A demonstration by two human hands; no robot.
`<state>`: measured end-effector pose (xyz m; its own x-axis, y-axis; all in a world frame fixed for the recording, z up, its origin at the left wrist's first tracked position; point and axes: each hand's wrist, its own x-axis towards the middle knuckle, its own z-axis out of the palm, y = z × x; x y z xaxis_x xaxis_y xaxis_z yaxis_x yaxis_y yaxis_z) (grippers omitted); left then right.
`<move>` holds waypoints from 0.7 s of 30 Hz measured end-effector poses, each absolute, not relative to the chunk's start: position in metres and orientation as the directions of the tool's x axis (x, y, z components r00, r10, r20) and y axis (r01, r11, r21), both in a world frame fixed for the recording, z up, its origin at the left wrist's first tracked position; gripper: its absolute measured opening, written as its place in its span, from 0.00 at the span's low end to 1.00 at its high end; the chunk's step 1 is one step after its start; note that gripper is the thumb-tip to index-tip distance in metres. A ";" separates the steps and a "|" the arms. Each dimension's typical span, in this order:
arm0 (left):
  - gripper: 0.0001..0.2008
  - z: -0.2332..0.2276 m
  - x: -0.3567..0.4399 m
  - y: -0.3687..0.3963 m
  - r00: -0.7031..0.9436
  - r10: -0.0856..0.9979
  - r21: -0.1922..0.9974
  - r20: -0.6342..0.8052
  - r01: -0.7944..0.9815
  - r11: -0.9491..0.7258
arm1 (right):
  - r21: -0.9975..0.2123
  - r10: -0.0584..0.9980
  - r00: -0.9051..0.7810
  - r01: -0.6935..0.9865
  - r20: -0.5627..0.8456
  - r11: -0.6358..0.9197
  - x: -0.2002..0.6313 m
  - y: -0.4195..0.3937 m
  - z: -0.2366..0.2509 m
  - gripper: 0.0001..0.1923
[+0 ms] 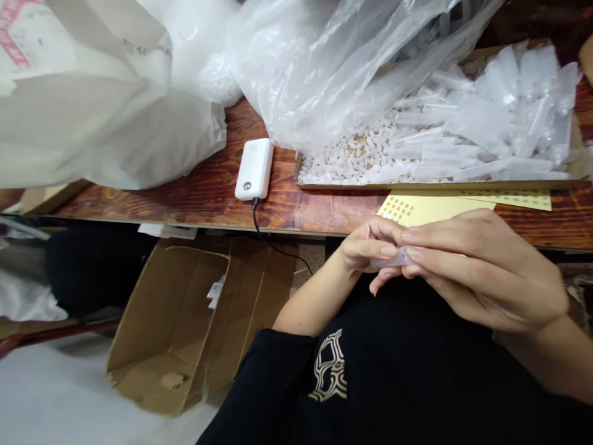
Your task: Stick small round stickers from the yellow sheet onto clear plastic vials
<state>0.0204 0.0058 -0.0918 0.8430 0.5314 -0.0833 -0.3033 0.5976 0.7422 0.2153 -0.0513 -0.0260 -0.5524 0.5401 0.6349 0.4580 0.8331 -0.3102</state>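
Below table edge, both hands (left hand (365, 250), right hand (482, 272)) pinch clear tube (393, 258).

Small clear piece (391, 259) (mostly hidden) sits between both hands' fingertips (389, 251).

The left hand (368, 250) and the right hand (482, 272) are meeting just below the front edge of the wooden table (194, 191), and both are pinching a small clear plastic tube (393, 259) between the fingertips. A yellow sticker sheet (426, 209) is lying at the front edge, just behind the hands. Behind it a flat cardboard tray (435, 184) is holding white small pieces and many clear tubes. A white power bank (254, 169) is lying left of the tray.
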 end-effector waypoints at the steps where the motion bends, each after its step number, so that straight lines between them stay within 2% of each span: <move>1: 0.25 -0.091 0.021 0.006 0.840 0.531 0.742 -0.108 -0.287 0.606 | -0.333 0.544 -0.526 0.446 0.653 0.831 0.215 -0.051 -0.031 0.18; 6: 0.27 -0.095 0.021 0.006 0.849 0.469 0.736 -0.244 -0.153 0.660 | -0.367 0.546 -0.476 0.421 0.689 0.830 0.210 -0.059 -0.043 0.19; 12: 0.28 -0.106 0.026 -0.001 0.888 0.376 0.696 -0.265 -0.094 0.712 | -0.506 0.621 -0.366 0.367 0.693 0.781 0.205 -0.064 -0.042 0.15; 15: 0.27 -0.110 0.027 -0.001 0.910 0.352 0.681 -0.219 -0.116 0.723 | -0.413 0.551 -0.437 0.375 0.711 0.830 0.208 -0.065 -0.047 0.17; 18: 0.26 -0.110 0.026 -0.003 0.897 0.390 0.676 -0.208 -0.157 0.720 | -0.330 0.517 -0.453 0.430 0.727 0.840 0.207 -0.068 -0.048 0.13; 21: 0.25 -0.103 0.024 -0.008 0.871 0.422 0.672 -0.252 -0.156 0.724 | -0.361 0.529 -0.428 0.415 0.733 0.835 0.204 -0.070 -0.046 0.11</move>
